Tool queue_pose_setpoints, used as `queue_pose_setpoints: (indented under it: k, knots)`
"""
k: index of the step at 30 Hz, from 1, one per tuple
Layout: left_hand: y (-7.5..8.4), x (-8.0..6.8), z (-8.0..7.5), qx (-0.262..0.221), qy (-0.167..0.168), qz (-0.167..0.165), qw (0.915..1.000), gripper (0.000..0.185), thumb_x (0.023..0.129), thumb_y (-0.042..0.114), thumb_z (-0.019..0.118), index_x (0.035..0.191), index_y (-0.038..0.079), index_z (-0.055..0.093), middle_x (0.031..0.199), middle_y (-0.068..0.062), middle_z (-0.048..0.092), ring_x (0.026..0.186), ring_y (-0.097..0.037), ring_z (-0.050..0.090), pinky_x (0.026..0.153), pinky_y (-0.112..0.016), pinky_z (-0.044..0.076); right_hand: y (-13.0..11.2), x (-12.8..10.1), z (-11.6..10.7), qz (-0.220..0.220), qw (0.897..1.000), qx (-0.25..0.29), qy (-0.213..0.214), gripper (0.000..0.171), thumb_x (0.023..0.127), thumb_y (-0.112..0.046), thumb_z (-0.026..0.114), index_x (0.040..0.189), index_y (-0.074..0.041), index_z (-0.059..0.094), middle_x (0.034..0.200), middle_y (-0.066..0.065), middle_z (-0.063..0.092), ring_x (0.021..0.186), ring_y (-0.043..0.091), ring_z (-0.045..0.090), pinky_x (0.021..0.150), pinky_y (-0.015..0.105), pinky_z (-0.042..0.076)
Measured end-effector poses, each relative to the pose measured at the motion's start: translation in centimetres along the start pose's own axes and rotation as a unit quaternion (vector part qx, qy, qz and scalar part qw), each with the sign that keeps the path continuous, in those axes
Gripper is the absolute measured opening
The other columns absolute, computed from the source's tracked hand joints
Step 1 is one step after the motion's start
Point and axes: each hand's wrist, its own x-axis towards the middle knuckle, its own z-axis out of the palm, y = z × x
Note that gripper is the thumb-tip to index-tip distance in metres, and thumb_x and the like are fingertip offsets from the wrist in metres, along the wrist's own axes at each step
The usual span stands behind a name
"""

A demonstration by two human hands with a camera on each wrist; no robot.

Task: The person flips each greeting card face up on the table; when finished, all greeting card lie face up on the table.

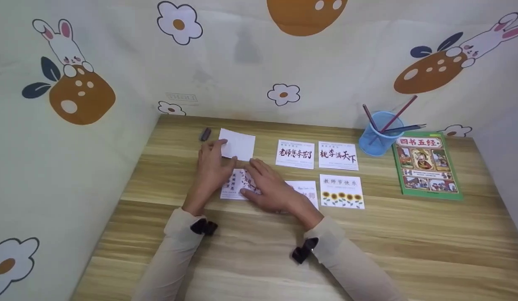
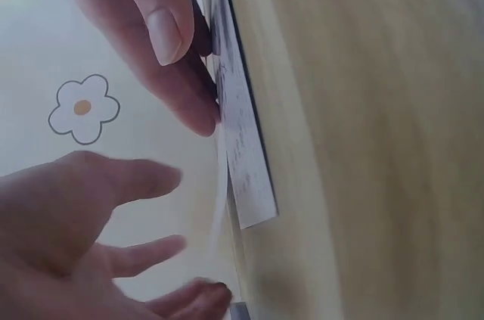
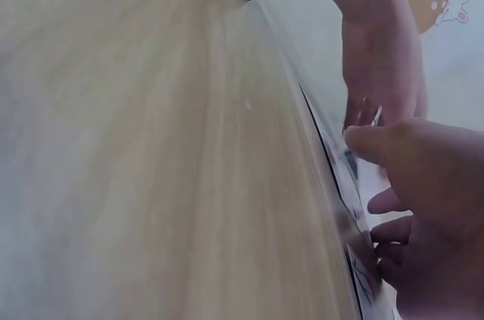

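Your left hand (image 1: 212, 167) lies flat, fingers relaxed, pinning the top edge of the floral card (image 1: 238, 184) where the blank white card (image 1: 238, 144) overlaps it, probably so nothing slides; your right hand (image 1: 269, 188) presses down on the floral card's right side, fingers fairly straight, gripping nothing; right of that card sit a half-covered card (image 1: 304, 190) and the sunflower card (image 1: 341, 191); further right, the blue pencil cup (image 1: 378, 138) and green book (image 1: 426, 165); a dark marker (image 1: 205, 134) lies just up-left.
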Motion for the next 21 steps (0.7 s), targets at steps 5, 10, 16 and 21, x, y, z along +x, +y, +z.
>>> queue_pose_setpoints:
  k: [5, 10, 16, 21]
  knots:
    - [0.5, 0.5, -0.4, -0.096, 0.094, 0.047, 0.9898, 0.063, 0.097, 0.002, 0.074, 0.155, 0.002, 0.049, 0.132, -0.02, 0.06, 0.121, -0.035, 0.066, 0.107, -0.045, 0.057, 0.3, 0.2, 0.1, -0.002, 1.0, 0.001, 0.011, 0.085, 0.108, -0.047, 0.06, 0.171, -0.002, 0.025, 0.178, 0.021, 0.025, 0.168, 0.038, 0.021, 0.137, 0.051, 0.02]
    - [1.2, 0.5, -0.3, -0.163, 0.097, 0.078, 0.9788, 0.064, 0.096, 0.001, 0.075, 0.155, 0.006, 0.049, 0.11, -0.013, 0.07, 0.104, -0.027, 0.074, 0.096, -0.036, 0.064, 0.3, 0.3, 0.2, -0.001, 0.999, 0.023, 0.024, 0.092, 0.107, -0.045, 0.063, 0.173, -0.004, 0.014, 0.18, 0.017, 0.024, 0.168, 0.034, 0.023, 0.137, 0.049, 0.02]
    - [1.4, 0.3, 0.7, -0.158, 0.053, 0.093, 0.9816, 0.058, 0.1, 0.006, 0.073, 0.154, 0.006, 0.052, 0.108, -0.013, 0.075, 0.101, -0.028, 0.076, 0.095, -0.039, 0.065, -0.1, 0.5, 0.1, -0.009, 0.991, 0.095, 0.098, 0.104, 0.106, -0.036, 0.068, 0.174, -0.012, -0.008, 0.178, 0.013, 0.031, 0.163, 0.027, 0.035, 0.135, 0.045, 0.027]
    - [1.4, 0.3, 1.2, -0.134, 0.04, 0.115, 0.9835, 0.046, 0.102, 0.007, 0.071, 0.146, 0.004, 0.06, 0.11, -0.014, 0.077, 0.105, -0.028, 0.076, 0.097, -0.04, 0.064, -0.4, 0.9, 0.0, -0.034, 0.98, 0.109, 0.161, 0.105, 0.105, -0.03, 0.069, 0.175, -0.024, -0.009, 0.179, 0.012, 0.03, 0.163, 0.023, 0.035, 0.131, 0.042, 0.036]
